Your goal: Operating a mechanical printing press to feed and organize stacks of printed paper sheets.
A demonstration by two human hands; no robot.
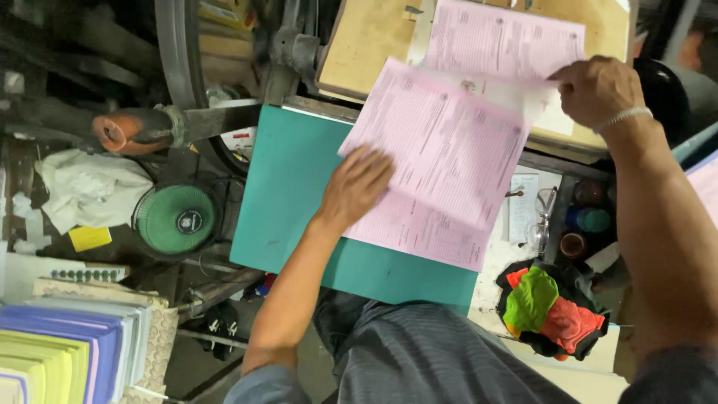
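The person's left hand (pixel 355 187) is lying flat, fingers spread, pressing on a stack of pink sheets (pixel 441 161) that is resting on a green board (pixel 292 179). The stack's long axis is running from near right to far left, tilted. The right hand (pixel 594 90) is pinching a white sheet (pixel 516 93) at the stack's far right corner. Another pink sheet (pixel 501 37) is lying farther off on a wooden board (pixel 363 41).

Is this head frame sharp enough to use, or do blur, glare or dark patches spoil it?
Head view: the left hand and the print on the pink sheets are softly blurred; the right hand is a bit crisper. The upper left around the machine wheel sinks into shadow. No strong glare; the green board is evenly lit.
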